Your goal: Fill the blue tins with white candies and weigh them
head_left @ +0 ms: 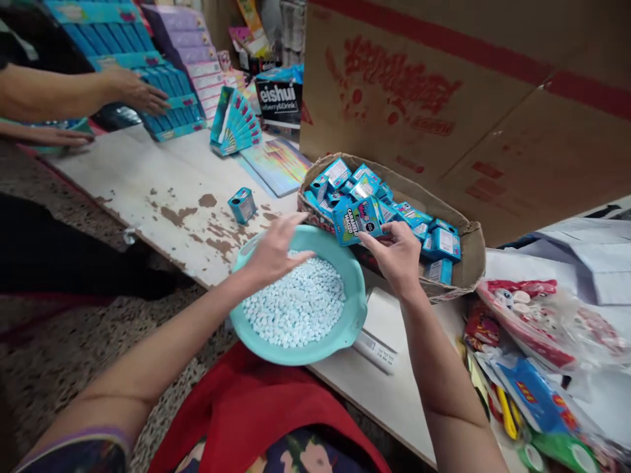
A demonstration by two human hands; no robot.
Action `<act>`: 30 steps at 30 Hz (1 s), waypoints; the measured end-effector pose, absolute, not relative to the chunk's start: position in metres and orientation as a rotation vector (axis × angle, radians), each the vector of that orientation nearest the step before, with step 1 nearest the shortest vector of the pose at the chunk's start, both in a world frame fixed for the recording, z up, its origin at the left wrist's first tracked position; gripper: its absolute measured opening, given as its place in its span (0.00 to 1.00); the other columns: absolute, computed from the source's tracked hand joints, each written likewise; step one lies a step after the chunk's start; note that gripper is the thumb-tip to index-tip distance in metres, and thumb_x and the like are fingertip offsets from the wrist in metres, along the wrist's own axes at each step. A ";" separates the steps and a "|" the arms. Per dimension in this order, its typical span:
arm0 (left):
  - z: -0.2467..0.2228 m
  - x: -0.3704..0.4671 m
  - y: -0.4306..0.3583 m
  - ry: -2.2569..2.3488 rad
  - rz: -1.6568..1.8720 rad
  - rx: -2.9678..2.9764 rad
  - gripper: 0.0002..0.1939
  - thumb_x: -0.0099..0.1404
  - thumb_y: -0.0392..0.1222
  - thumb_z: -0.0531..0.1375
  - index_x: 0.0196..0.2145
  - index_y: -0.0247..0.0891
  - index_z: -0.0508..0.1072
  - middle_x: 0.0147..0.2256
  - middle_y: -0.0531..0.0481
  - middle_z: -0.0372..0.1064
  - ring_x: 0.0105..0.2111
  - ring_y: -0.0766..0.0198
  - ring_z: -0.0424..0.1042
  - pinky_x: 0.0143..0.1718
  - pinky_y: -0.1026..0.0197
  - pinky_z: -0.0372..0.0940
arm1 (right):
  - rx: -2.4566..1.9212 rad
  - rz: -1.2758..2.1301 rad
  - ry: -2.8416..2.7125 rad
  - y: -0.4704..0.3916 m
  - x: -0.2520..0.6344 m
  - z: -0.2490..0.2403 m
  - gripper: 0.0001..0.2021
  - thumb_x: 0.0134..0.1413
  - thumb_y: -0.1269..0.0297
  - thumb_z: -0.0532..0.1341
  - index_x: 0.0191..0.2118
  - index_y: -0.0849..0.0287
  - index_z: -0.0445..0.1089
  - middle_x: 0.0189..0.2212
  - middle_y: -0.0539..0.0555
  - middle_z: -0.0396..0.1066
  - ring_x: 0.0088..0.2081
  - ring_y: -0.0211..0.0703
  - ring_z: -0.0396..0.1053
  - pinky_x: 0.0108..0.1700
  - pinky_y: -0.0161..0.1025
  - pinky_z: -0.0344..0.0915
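Note:
My right hand (400, 257) grips a small blue candy box (357, 220) by its right side, over the near edge of a cardboard tray (470, 253). Several similar blue boxes (367, 184) lie jumbled in that tray. Over the left rim of a turquoise basin (298, 358), my left hand (280, 253) is held with thumb and fingers apart, nothing in it. Pale blue candies (296, 305) cover the bottom of the basin. One more blue box (242, 205) stands alone on the worn white table (123, 171), left of the basin.
A large cardboard carton (444, 98) rises behind the tray. At the far left, a co-worker's hand (135, 90) touches a blue display of boxes (172, 98). Fanned blue boxes (239, 125) stand nearby. Plastic bags (547, 322) and tape rolls (566, 450) crowd the right side.

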State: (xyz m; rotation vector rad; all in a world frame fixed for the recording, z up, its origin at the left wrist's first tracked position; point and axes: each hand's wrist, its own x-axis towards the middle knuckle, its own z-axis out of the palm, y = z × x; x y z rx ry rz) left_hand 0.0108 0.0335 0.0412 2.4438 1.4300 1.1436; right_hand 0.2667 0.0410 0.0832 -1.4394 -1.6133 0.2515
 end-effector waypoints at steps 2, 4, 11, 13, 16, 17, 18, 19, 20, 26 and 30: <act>0.043 0.041 0.018 1.323 1.057 2.499 0.40 0.60 0.55 0.61 0.64 0.36 0.53 0.62 0.35 0.55 0.62 0.46 0.56 0.59 0.45 0.58 | -1.373 0.306 -1.638 0.007 0.240 0.085 0.15 0.44 0.52 0.69 0.29 0.57 0.68 0.28 0.48 0.65 0.27 0.37 0.64 0.30 0.37 0.67; 0.045 0.056 0.009 1.343 1.095 2.422 0.36 0.62 0.52 0.59 0.63 0.35 0.55 0.61 0.34 0.57 0.61 0.46 0.58 0.59 0.45 0.58 | -1.322 0.429 -1.601 -0.017 0.220 0.081 0.13 0.47 0.54 0.68 0.32 0.56 0.69 0.29 0.48 0.67 0.29 0.37 0.66 0.31 0.37 0.68; 0.062 0.036 -0.010 1.090 0.725 1.751 0.24 0.60 0.51 0.59 0.51 0.37 0.67 0.41 0.47 0.74 0.38 0.57 0.74 0.39 0.57 0.69 | -1.149 0.925 -1.291 -0.028 0.217 0.044 0.34 0.39 0.54 0.72 0.54 0.52 0.62 0.46 0.53 0.71 0.43 0.45 0.71 0.45 0.44 0.71; 0.055 0.028 -0.012 1.076 0.641 1.771 0.27 0.61 0.54 0.58 0.54 0.38 0.66 0.46 0.46 0.72 0.43 0.56 0.73 0.43 0.55 0.68 | -1.142 1.004 -1.232 -0.027 0.220 0.035 0.28 0.39 0.54 0.71 0.49 0.53 0.66 0.39 0.51 0.72 0.38 0.43 0.72 0.43 0.44 0.71; 0.027 0.016 -0.011 1.286 0.489 1.985 0.36 0.63 0.60 0.54 0.62 0.37 0.59 0.59 0.39 0.62 0.57 0.49 0.63 0.56 0.50 0.59 | -1.242 0.756 -1.071 -0.026 0.222 0.024 0.28 0.36 0.56 0.73 0.46 0.55 0.66 0.39 0.50 0.72 0.39 0.43 0.72 0.45 0.42 0.70; 0.017 0.013 -0.010 1.341 0.378 2.074 0.38 0.63 0.62 0.53 0.63 0.35 0.56 0.61 0.36 0.58 0.60 0.47 0.58 0.59 0.47 0.55 | -1.277 0.678 -1.034 -0.026 0.223 0.020 0.29 0.36 0.56 0.72 0.47 0.55 0.66 0.40 0.51 0.71 0.40 0.43 0.72 0.46 0.43 0.69; 0.007 0.012 -0.010 1.362 0.249 2.163 0.39 0.63 0.63 0.52 0.64 0.35 0.56 0.62 0.34 0.56 0.62 0.45 0.55 0.60 0.45 0.52 | -1.307 0.634 -1.010 -0.025 0.223 0.016 0.28 0.37 0.56 0.72 0.47 0.56 0.66 0.40 0.51 0.71 0.40 0.43 0.72 0.47 0.43 0.69; 0.000 0.012 -0.011 1.344 0.119 2.244 0.40 0.63 0.65 0.51 0.63 0.35 0.57 0.62 0.33 0.55 0.62 0.42 0.54 0.60 0.43 0.51 | -1.329 0.622 -1.002 -0.024 0.222 0.012 0.27 0.38 0.56 0.71 0.46 0.57 0.66 0.40 0.52 0.72 0.40 0.43 0.72 0.47 0.43 0.69; -0.006 0.014 -0.014 1.295 0.004 2.311 0.40 0.62 0.66 0.51 0.63 0.37 0.58 0.61 0.33 0.57 0.61 0.41 0.55 0.59 0.41 0.51 | -1.344 0.628 -1.005 -0.023 0.222 0.009 0.26 0.39 0.56 0.70 0.46 0.57 0.66 0.39 0.52 0.72 0.39 0.43 0.71 0.46 0.43 0.69; -0.007 0.042 -0.048 1.045 -0.175 2.586 0.29 0.61 0.64 0.54 0.51 0.41 0.70 0.48 0.37 0.67 0.48 0.43 0.65 0.47 0.43 0.61 | -1.363 0.627 -1.081 -0.018 0.221 -0.002 0.24 0.39 0.55 0.70 0.44 0.57 0.67 0.36 0.50 0.72 0.37 0.42 0.70 0.44 0.41 0.68; -0.009 0.043 -0.060 0.993 -0.160 2.706 0.17 0.65 0.52 0.53 0.46 0.42 0.71 0.44 0.39 0.68 0.43 0.46 0.68 0.38 0.50 0.64 | -1.402 0.663 -1.159 -0.019 0.223 -0.001 0.23 0.42 0.51 0.68 0.43 0.57 0.68 0.36 0.51 0.72 0.36 0.42 0.70 0.43 0.41 0.68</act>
